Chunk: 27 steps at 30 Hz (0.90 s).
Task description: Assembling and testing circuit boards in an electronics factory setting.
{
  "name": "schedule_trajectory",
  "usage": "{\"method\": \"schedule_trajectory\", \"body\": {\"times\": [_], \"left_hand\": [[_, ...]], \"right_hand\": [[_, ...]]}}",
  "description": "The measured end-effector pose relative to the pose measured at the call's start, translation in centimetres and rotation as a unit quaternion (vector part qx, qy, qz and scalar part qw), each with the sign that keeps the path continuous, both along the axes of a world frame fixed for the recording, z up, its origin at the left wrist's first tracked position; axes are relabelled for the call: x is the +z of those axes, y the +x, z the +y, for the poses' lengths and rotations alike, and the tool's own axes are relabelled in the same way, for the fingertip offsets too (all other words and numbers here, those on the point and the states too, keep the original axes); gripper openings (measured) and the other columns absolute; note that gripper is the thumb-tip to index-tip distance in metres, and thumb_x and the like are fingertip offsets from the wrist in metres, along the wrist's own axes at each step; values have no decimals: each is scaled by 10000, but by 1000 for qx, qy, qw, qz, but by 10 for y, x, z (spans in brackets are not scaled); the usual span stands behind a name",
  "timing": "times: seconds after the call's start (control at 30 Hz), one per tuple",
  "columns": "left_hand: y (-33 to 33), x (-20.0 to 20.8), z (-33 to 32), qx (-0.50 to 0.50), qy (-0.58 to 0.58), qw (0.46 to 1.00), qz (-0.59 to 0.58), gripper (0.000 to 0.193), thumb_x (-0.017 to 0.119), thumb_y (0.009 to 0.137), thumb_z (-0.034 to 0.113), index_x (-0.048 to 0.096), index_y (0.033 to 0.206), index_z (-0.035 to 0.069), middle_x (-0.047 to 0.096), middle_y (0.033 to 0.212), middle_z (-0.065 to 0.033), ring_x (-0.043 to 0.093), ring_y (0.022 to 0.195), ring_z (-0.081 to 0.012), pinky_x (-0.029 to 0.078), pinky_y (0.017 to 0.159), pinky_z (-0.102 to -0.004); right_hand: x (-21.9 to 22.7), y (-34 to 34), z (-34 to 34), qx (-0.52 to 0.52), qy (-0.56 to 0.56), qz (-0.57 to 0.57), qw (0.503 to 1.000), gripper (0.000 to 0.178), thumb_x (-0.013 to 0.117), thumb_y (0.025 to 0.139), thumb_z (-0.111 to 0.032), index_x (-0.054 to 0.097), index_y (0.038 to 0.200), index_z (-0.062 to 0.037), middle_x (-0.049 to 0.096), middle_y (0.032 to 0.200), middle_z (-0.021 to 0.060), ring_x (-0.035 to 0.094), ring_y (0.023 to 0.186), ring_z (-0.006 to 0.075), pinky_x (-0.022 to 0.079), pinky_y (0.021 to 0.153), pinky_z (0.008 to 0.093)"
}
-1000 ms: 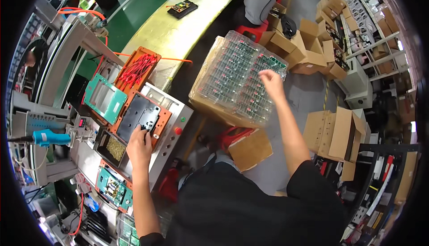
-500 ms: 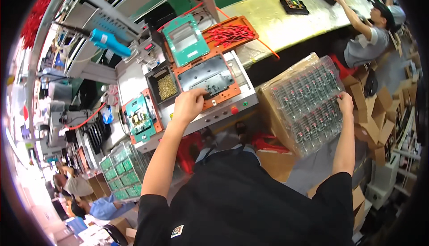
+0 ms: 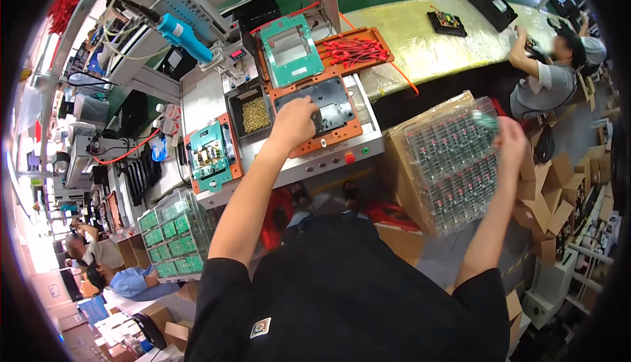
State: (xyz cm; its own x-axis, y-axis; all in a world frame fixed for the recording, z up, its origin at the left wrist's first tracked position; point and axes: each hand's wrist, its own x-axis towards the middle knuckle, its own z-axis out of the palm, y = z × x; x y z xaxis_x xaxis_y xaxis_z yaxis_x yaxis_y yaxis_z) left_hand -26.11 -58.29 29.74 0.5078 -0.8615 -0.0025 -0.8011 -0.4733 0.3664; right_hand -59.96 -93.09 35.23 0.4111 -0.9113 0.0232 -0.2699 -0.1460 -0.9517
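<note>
My left hand is over the left part of a black plastic housing, its fingers drawn together. Whatever lies between its fingertips is hidden. The housing sits in an orange fixture on the white machine bench. On the right, my right hand is closed on a small green circuit board, both smeared by motion. It is above the right edge of a clear plastic tray with rows of small circuit boards, which lies on a cardboard box.
Left of the housing are a bin of brass-coloured screws and a teal fixture with a circuit board. A blue electric screwdriver hangs above. Red-ended leads fill an orange tray. A co-worker sits at the far right.
My right hand has come up and inward from the tray's right edge, with a green board now showing at its fingers. My left hand has moved up over the housing. The view has shifted slightly.
</note>
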Motion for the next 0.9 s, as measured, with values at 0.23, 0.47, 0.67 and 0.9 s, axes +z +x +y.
{"method": "schedule_trajectory", "body": {"times": [0.23, 0.47, 0.67, 0.9], "left_hand": [[-144, 49, 35, -23, -217, 944, 247, 412, 659, 856, 58, 578, 1258, 87, 523, 1350, -134, 530, 1206, -319, 438, 997, -389], [-107, 28, 46, 204, -250, 865, 384, 150, 644, 875, 60, 663, 1011, -3, 672, 898, -41, 615, 801, -101, 498, 735, -263], [-31, 8, 27, 162, -285, 908, 260, 166, 665, 840, 24, 681, 1003, -2, 679, 1024, -74, 644, 907, -139, 522, 774, -293], [-32, -16, 23, 87, -276, 945, 151, 193, 678, 795, -10, 658, 987, -11, 662, 1054, -126, 645, 979, -284, 512, 852, -342]], "right_hand": [[-43, 82, 190, 229, 419, -52, 877, 188, 667, 903, -198, 670, 903, -10, 585, 714, -7, 515, 523, 63, 404, 455, 209], [-34, 138, 179, 451, 287, 29, 844, 282, 603, 951, -267, 680, 999, -1, 618, 772, 15, 546, 660, 59, 443, 567, 213], [-43, 227, 148, 517, -9, 18, 856, 255, 664, 878, -198, 687, 1056, -17, 692, 938, 95, 631, 865, 156, 489, 793, 289], [-64, 228, 134, 556, -165, 36, 814, 282, 723, 789, -119, 680, 1058, -47, 665, 972, 83, 579, 931, 214, 468, 846, 324]]}}
